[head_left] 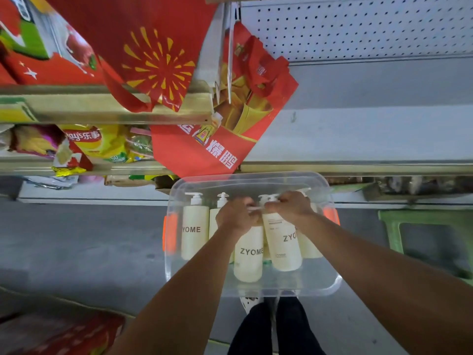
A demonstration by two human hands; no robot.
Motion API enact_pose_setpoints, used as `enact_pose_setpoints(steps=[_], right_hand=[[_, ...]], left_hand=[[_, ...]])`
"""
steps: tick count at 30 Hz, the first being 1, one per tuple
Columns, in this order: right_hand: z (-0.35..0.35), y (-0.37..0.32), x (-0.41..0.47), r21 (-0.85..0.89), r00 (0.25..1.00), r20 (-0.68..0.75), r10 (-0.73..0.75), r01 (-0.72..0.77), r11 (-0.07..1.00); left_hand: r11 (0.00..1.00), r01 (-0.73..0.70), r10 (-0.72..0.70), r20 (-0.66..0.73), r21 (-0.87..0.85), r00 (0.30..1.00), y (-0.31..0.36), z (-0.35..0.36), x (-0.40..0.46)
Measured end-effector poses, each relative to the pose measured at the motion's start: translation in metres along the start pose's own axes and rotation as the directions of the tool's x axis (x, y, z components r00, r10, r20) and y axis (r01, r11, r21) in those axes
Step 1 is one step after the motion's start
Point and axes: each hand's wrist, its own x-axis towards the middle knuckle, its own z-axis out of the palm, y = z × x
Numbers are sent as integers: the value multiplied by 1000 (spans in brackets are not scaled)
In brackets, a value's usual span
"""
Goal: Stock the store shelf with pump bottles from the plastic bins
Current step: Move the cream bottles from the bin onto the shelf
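Both arms extended forward; left hand [236, 213] and right hand [290, 206] curled, gripping, knuckles nearly touching.

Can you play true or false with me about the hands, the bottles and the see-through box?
1. Both hands, left hand and right hand, grip bottle tops. True.
2. The bottles are bright blue. False: they are cream with white pumps.
3. The bottles sit in a clear plastic bin. True.
4. The grey shelf above the bin is packed with bottles. False: none show there.
5. A red bag hangs above the bin. True.
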Motion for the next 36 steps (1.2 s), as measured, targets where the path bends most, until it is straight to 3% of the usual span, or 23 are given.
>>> enact_pose_setpoints(steps=[2,4,8,15,22,29,36], right_hand=[[-2,7,-11,209,997,56,-54,41,977],[-6,17,-24,310,991,94,-93,60,949],[-7,32,-49,423,989,47,-142,110,900],[-36,15,-91,331,970,-162,-180,225,917],[-89,-24,-154,394,909,-308,-281,391,832],[-139,-73,-215,491,832,-437,-342,539,684],[-204,-119,-262,364,714,-564,-415,666,652]], left_hand=[[979,-51,53,7,-197,999,-8,6,-9],[930,-95,97,-13,-354,995,-13,7,-19],[881,-200,185,-77,-430,980,-15,-1,-33],[765,-286,228,-172,-577,958,2,-42,-75],[607,-523,370,-369,-598,852,44,-109,-127],[497,-639,443,-462,-586,768,98,-185,-171],[504,-724,472,-551,-472,688,147,-248,-195]])
